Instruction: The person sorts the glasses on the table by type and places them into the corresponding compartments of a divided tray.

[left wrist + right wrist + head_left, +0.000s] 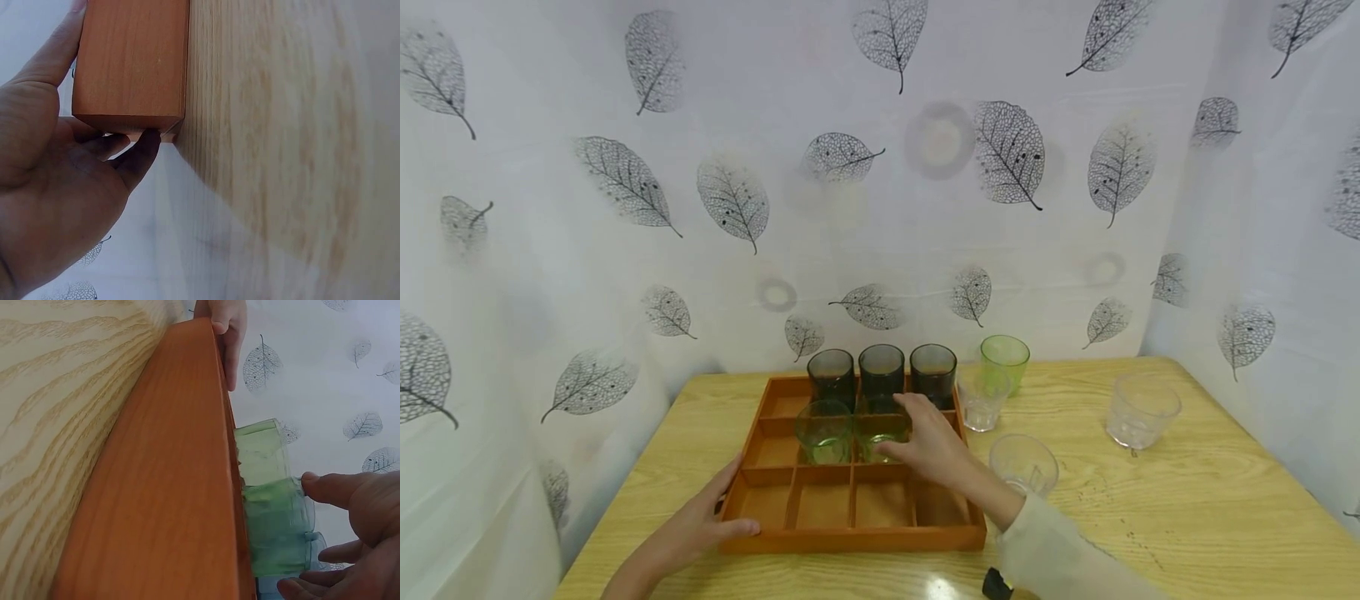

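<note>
Wooden tray [850,542] lies on the table [1157,508], divided into three rows of compartments. Left hand [702,521] grips its near left corner, thumb at the front edge, fingers bent round the side. Right hand [936,447] is over the tray, partly open, thumb and fingers parted about the rim of the right green glass [871,442]; cannot tell whether they grip it. That glass stands in the third compartment from the left, middle row; the left green glass [824,437] stands upright just beside it, second compartment. Back row: three dark glasses [882,371] side by side, compartments two to four. Right of the tray: three clear glasses [1142,412], two near it, one well apart. Lime glass [1004,362] stands behind the nearest of these.
</note>
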A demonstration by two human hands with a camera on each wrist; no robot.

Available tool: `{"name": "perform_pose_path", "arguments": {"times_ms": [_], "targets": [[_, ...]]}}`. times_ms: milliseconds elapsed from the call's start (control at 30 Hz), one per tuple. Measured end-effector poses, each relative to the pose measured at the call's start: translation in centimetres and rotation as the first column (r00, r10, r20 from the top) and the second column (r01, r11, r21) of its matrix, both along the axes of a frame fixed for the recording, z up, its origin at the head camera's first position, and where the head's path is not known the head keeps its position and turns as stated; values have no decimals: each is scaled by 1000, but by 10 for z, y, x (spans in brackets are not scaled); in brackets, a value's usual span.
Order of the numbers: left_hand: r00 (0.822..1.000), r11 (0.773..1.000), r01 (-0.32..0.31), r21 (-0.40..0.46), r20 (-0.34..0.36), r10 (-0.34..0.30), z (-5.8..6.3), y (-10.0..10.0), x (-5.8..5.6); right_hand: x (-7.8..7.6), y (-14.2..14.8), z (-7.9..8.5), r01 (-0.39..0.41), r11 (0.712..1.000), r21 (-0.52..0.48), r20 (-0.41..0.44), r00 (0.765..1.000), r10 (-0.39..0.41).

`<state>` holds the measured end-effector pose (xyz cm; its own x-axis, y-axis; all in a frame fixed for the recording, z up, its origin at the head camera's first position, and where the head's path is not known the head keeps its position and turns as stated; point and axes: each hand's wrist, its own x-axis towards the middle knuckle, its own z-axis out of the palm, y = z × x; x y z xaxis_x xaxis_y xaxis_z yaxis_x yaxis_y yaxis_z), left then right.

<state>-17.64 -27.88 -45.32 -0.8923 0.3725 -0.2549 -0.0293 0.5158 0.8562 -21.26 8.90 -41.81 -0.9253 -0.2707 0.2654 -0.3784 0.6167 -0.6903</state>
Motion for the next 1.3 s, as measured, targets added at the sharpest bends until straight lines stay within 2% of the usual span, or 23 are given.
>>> {"name": "perform_pose_path", "arguments": {"times_ms": [367, 767, 933, 1033, 1167, 1300], "targets": [[1000, 1000, -2, 4, 2, 2, -1, -1, -1, 9, 13, 16, -13, 999, -49, -24, 1000, 12], [1000, 1000, -5, 16, 13, 4, 1, 0, 0, 15, 62, 45, -46, 995, -83, 56, 997, 50], [1000, 1000, -8, -5, 7, 8, 2, 0, 1, 10, 87, 45, -58, 990, -128, 74, 995, 68], [1000, 1000, -7, -10, 3, 7, 2, 0, 2, 7, 101, 43, -55, 989, -138, 49, 997, 62], [1000, 1000, -3, -4, -7, 3, 1, 0, 2, 2, 119, 42, -26, 992, -120, 9, 1000, 27], [1000, 1000, -1, -4, -16, 1, 1, -1, 2, -1, 136, 42, 14, 995, -101, 11, 1000, -13]]}}
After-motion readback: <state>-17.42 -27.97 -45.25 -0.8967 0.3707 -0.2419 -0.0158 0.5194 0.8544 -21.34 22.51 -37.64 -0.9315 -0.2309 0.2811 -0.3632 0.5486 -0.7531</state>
